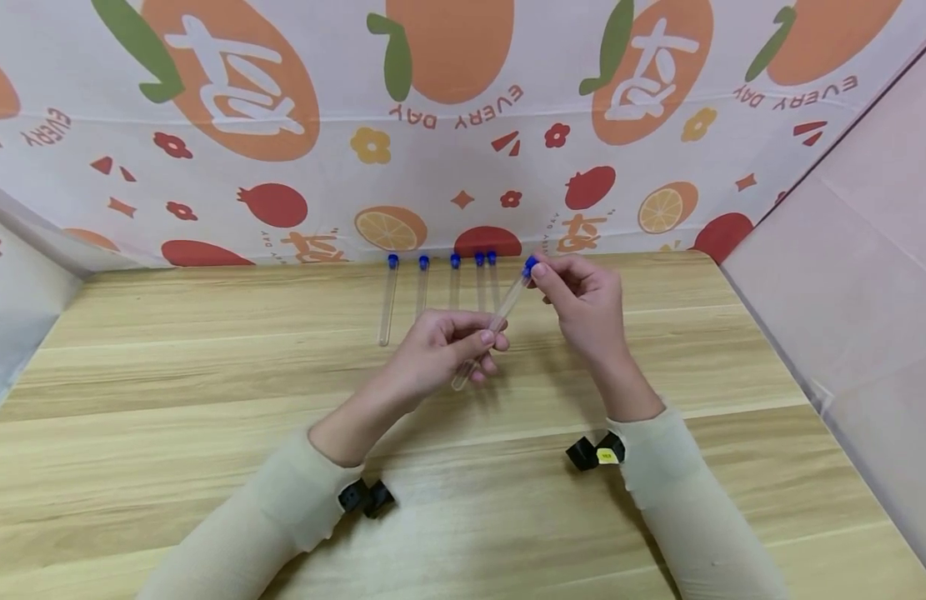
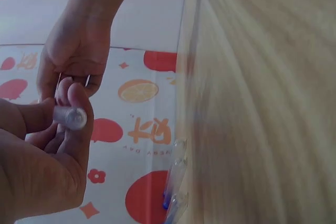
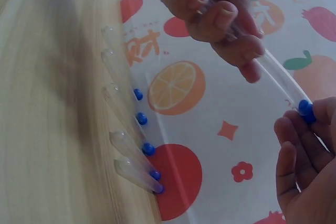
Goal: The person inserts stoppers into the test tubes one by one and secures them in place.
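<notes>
A clear test tube [image 1: 510, 302] with a blue cap [image 1: 531, 265] is held tilted above the table, its capped end up and to the right. My left hand [image 1: 451, 346] grips the tube's lower half between thumb and fingers, the rounded bottom poking out below. At the top, my right hand [image 1: 583, 300] pinches the blue cap with thumb and forefinger. The right wrist view shows the cap [image 3: 305, 109] seated at the tube's mouth. Behind the left hand, several more capped test tubes [image 1: 388, 304] lie in a row, their blue caps toward the back edge.
The wood-grain table [image 1: 207, 417] meets an upright fruit-printed cloth [image 1: 447, 175] at the back. Pale panels [image 1: 875, 275] close off the right side. Small black devices [image 1: 367, 498] sit at both sleeve cuffs, close over the table.
</notes>
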`<action>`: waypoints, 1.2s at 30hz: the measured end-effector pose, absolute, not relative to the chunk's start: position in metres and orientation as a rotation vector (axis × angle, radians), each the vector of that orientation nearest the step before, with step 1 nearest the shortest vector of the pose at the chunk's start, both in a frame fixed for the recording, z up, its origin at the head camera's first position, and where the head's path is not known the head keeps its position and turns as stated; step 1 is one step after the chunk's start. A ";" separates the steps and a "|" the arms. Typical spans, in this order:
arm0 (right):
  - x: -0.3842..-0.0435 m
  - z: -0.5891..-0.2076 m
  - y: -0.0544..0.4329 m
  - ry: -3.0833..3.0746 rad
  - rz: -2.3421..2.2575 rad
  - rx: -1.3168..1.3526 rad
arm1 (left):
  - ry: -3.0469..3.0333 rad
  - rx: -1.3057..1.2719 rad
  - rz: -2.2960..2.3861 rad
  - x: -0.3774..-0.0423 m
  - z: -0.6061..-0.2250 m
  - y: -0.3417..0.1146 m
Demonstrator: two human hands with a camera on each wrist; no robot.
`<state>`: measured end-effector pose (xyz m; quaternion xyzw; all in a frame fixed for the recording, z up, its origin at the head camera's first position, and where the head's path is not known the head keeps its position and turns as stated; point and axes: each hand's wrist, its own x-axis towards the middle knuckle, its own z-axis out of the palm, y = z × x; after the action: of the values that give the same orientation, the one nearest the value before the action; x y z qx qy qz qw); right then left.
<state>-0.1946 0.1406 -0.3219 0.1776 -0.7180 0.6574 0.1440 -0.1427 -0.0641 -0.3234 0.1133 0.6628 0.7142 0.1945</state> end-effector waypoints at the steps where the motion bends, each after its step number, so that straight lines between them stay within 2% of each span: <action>1: -0.194 -0.322 0.140 -2.054 1.900 0.511 | 1.853 0.311 2.016 -0.142 -0.324 -0.063; 23: -0.182 -0.332 0.128 -1.962 1.855 0.484 | 1.897 0.287 2.087 -0.135 -0.326 -0.057; 36: -0.180 -0.332 0.126 -1.963 1.873 0.503 | 2.025 0.369 1.998 -0.135 -0.325 -0.062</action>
<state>-0.1801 0.1265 -0.3324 0.1789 -0.6983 0.6665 0.1900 -0.1351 -0.0624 -0.3253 0.1274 0.6995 0.6899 0.1361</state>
